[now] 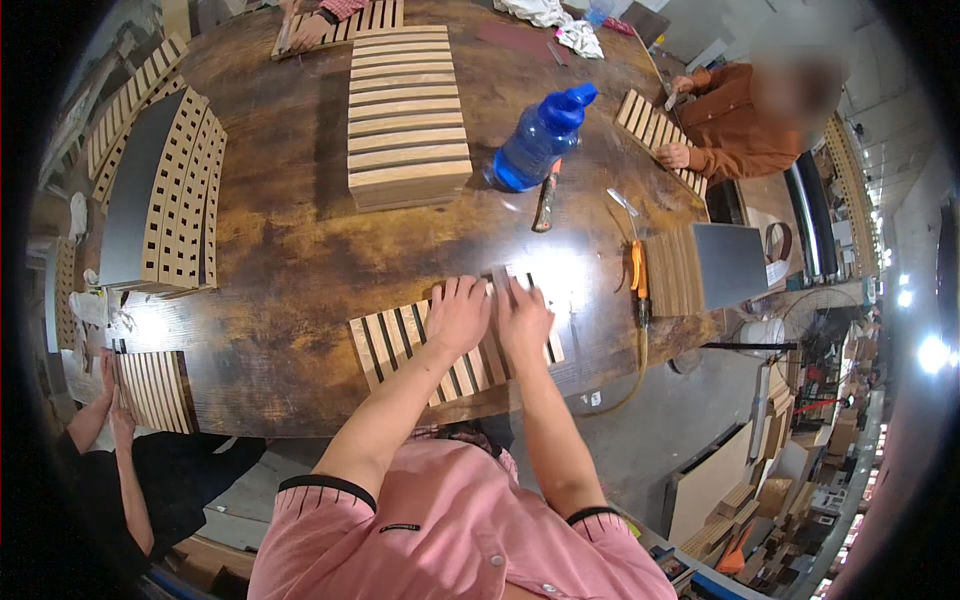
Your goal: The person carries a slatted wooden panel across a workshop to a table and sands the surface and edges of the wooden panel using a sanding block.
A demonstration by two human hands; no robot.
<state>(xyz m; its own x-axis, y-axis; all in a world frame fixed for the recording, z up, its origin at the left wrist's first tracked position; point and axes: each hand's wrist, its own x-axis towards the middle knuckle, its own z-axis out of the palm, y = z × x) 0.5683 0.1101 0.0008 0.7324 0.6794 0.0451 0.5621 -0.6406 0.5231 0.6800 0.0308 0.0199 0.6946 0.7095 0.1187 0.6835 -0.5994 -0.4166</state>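
A slatted wooden panel [400, 335], pale slats with dark gaps, lies on the table right in front of me. My left hand [460, 318] rests on its top, fingers bent over the slats near the far edge. Beside it, my right hand [526, 322] is closed around a narrow brownish strip [502, 285], pressed against the panel. The strip's lower part is partly covered by the hand, so its exact kind does not show. Both hands are close together, the right one slightly blurred.
Stacked slatted panels [410, 120] stand mid-table beside a blue water bottle [535, 140] and a knife [547, 195]. An orange-handled air gun [640, 270] with a hose lies by more stacked boards [675, 270]. Perforated panels [165, 195] stand left. Co-workers handle panels around the table.
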